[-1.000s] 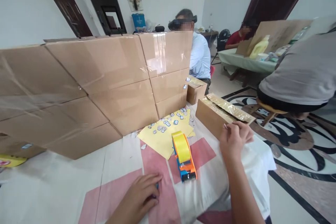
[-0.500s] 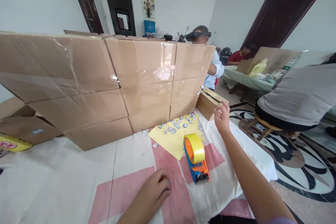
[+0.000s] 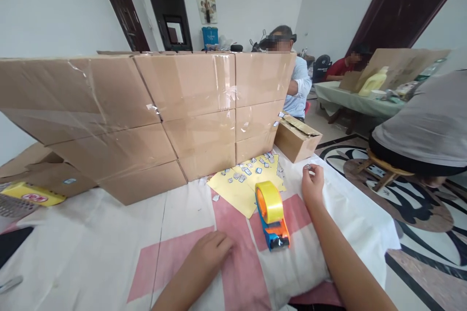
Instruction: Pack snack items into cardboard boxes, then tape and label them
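My right hand [image 3: 313,185] is closed in a pinch on a small, light paper piece [image 3: 308,167], just in front of a small cardboard box [image 3: 297,140]. Low over the pink-and-white cloth [image 3: 237,282] is my left hand [image 3: 209,252]. Its fingers are curled together, and what they hold, if anything, is hidden. Between my hands stands a tape dispenser [image 3: 272,214] with a yellow roll and an orange and blue body. Behind it lies a yellow sheet [image 3: 233,197] scattered with several small paper pieces [image 3: 241,178], some outlined in blue.
A wall of taped cardboard boxes [image 3: 199,121] spans the table's back. A yellow packet [image 3: 40,193] lies at the left, near an opened carton [image 3: 54,175]. Behind the wall sits a person in a light blue shirt [image 3: 297,82]. Another person sits on a stool [image 3: 381,167] at right.
My right hand has come down and nearer, from over the small box's edge to above the cloth, a paper piece now showing in its pinch. My left hand has turned slightly, its fingers lower.
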`<state>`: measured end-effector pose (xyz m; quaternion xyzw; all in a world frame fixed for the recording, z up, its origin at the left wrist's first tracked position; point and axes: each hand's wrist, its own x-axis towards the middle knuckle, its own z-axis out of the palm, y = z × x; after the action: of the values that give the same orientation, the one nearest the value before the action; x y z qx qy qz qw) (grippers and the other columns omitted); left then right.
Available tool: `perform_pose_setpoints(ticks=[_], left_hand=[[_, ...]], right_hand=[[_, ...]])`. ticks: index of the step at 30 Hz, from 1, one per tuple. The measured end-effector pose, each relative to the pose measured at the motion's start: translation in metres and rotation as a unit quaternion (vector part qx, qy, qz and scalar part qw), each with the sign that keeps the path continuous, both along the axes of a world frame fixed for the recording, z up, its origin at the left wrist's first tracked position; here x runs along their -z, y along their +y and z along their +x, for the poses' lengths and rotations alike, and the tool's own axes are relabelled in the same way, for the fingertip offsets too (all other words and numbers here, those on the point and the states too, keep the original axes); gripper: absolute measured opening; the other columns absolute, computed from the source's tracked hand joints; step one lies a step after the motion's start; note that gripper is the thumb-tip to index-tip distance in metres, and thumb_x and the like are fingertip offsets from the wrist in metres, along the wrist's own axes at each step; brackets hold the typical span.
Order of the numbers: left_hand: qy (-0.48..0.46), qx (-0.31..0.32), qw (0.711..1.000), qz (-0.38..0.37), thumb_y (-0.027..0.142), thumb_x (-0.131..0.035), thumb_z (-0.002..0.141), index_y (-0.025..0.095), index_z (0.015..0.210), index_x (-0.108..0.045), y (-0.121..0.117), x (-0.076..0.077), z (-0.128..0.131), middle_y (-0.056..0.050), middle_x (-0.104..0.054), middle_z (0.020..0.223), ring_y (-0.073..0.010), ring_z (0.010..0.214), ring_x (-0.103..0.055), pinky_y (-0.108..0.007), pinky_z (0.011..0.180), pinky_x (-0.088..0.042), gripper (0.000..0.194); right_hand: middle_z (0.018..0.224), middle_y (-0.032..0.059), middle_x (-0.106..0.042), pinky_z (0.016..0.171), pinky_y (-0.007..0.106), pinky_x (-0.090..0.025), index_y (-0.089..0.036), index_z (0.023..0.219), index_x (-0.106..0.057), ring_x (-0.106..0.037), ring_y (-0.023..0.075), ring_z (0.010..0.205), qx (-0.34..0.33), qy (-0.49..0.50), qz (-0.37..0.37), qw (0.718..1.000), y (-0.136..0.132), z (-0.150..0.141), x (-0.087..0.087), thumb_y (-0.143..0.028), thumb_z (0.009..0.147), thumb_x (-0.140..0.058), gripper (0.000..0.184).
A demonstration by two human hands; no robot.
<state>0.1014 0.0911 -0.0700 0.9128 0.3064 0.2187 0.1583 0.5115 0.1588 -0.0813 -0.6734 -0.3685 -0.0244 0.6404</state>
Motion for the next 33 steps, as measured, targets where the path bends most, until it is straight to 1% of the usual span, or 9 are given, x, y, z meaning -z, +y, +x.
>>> perform_pose_setpoints(ticks=[4, 7, 11, 14, 20, 23, 26, 30, 33], left_hand=[[-0.061, -0.117, 0.979, -0.157, 0.033, -0.054, 0.097, 0.024, 0.091, -0.067, 0.043, -0.035, 0.019, 0.0, -0.074, 0.092, -0.0162, 0.083, -0.068, -0.026, 0.073, -0.051, 0.017], [-0.079, -0.173, 0.969, -0.158, 0.036, -0.052, 0.097, 0.022, 0.098, -0.072, 0.095, -0.051, 0.051, -0.003, -0.076, 0.103, -0.0182, 0.092, -0.07, -0.027, 0.078, -0.052, 0.024], [-0.028, -0.181, 0.972, -0.145, 0.033, -0.061, 0.091, 0.022, 0.087, -0.077, 0.144, -0.045, 0.082, -0.007, -0.078, 0.099, -0.0233, 0.092, -0.072, -0.03, 0.079, -0.05, 0.02], [-0.022, -0.204, 0.972, -0.116, 0.028, -0.059, 0.09, 0.026, 0.099, -0.078, 0.146, -0.038, 0.074, -0.006, -0.075, 0.119, -0.0243, 0.107, -0.069, -0.031, 0.083, -0.049, 0.021], [-0.034, -0.288, 0.952, -0.1, 0.04, -0.049, 0.093, 0.028, 0.106, -0.075, 0.107, -0.039, -0.043, -0.001, -0.078, 0.111, -0.0212, 0.089, -0.069, -0.031, 0.079, -0.048, 0.031], [-0.057, -0.342, 0.935, -0.077, 0.049, -0.048, 0.093, 0.026, 0.1, -0.073, 0.09, -0.044, -0.125, -0.001, -0.078, 0.102, -0.0191, 0.076, -0.063, -0.031, 0.075, -0.047, 0.034], [-0.109, -0.421, 0.9, -0.015, 0.049, -0.051, 0.092, 0.024, 0.101, -0.071, 0.082, -0.055, -0.195, -0.001, -0.075, 0.095, -0.0173, 0.07, -0.06, -0.03, 0.074, -0.047, 0.033], [-0.118, -0.536, 0.83, 0.104, 0.044, -0.052, 0.094, 0.021, 0.113, -0.068, 0.096, -0.085, -0.267, -0.006, -0.073, 0.108, -0.0205, 0.083, -0.064, -0.034, 0.086, -0.05, 0.034], [-0.083, -0.581, 0.794, 0.156, 0.04, -0.052, 0.095, 0.018, 0.135, -0.057, 0.123, -0.109, -0.31, -0.014, -0.061, 0.138, -0.0291, 0.121, -0.06, -0.041, 0.103, -0.048, 0.046]], right_hand=[[0.095, 0.0034, -0.056, 0.08, 0.037, -0.046, -0.022, 0.09, -0.054, -0.056, 0.0214, 0.09, -0.012, 0.003, -0.014, 1.0, 0.0, -0.003, -0.002, -0.041, 0.088, -0.055, 0.02], [0.094, 0.0034, -0.056, 0.079, 0.036, -0.046, -0.022, 0.089, -0.054, -0.056, 0.0216, 0.09, -0.017, 0.011, -0.021, 1.0, -0.001, -0.004, -0.003, -0.041, 0.087, -0.056, 0.019], [0.093, 0.0037, -0.057, 0.076, 0.036, -0.047, -0.022, 0.088, -0.054, -0.057, 0.0216, 0.087, -0.023, 0.022, -0.019, 0.999, -0.004, -0.006, -0.004, -0.042, 0.086, -0.057, 0.02], [0.093, 0.005, -0.062, 0.076, 0.037, -0.048, -0.021, 0.089, -0.058, -0.059, 0.0214, 0.086, -0.042, 0.027, -0.013, 0.999, -0.01, -0.008, -0.007, -0.045, 0.085, -0.06, 0.024], [0.088, 0.0057, -0.07, 0.076, 0.037, -0.053, -0.021, 0.085, -0.068, -0.065, 0.0227, 0.083, -0.122, 0.012, 0.002, 0.992, -0.044, -0.048, -0.05, -0.051, 0.083, -0.069, 0.029], [0.078, 0.0036, -0.067, 0.069, 0.034, -0.052, -0.023, 0.079, -0.069, -0.064, 0.0214, 0.076, -0.185, -0.011, 0.02, 0.983, -0.07, -0.103, -0.09, -0.051, 0.087, -0.069, 0.029], [0.071, 0.0027, -0.067, 0.058, 0.031, -0.049, -0.024, 0.081, -0.069, -0.062, 0.0201, 0.064, -0.287, -0.017, -0.058, 0.956, -0.083, -0.172, -0.115, -0.053, 0.089, -0.067, 0.03], [0.065, 0.0027, -0.066, 0.055, 0.03, -0.042, -0.023, 0.076, -0.065, -0.061, 0.0203, 0.059, -0.38, -0.116, -0.21, 0.893, -0.069, -0.252, -0.099, -0.045, 0.097, -0.053, 0.032], [0.073, 0.0076, -0.071, 0.058, 0.031, -0.037, -0.022, 0.074, -0.061, -0.065, 0.0238, 0.067, -0.308, -0.213, -0.35, 0.859, -0.043, -0.283, -0.071, -0.032, 0.1, -0.044, 0.033]])
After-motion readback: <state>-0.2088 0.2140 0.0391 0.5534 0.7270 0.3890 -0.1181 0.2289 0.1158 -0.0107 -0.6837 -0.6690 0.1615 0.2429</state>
